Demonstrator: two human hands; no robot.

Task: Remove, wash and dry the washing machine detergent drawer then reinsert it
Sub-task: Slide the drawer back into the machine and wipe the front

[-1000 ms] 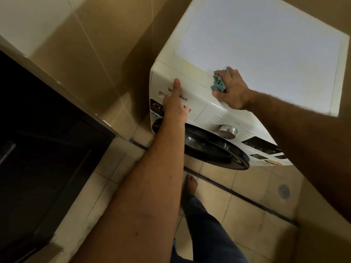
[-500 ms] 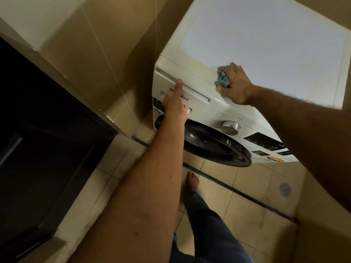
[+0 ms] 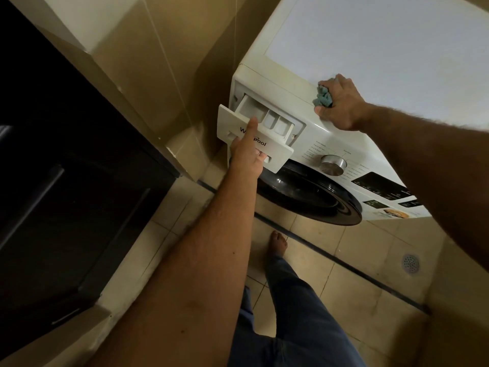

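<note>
The white detergent drawer (image 3: 264, 120) sticks partway out of the top left front of the white washing machine (image 3: 383, 49), its compartments showing. My left hand (image 3: 246, 154) grips the drawer's front panel, fingers hooked in the handle recess and thumb laid over the lettering. My right hand (image 3: 340, 107) presses on the machine's top front edge, closed around a crumpled teal cloth (image 3: 323, 98).
A round dial (image 3: 333, 165) and a dark display sit right of the drawer, above the dark round door (image 3: 309, 197). Dark cabinets (image 3: 66, 194) stand at the left, a tiled wall behind. The tiled floor has a drain (image 3: 410, 263); my bare foot (image 3: 277, 242) stands near the machine.
The drawer was flush with the machine's front a second ago; my left hand has pulled it outward, exposing the compartments. My right hand stays on top with the cloth.
</note>
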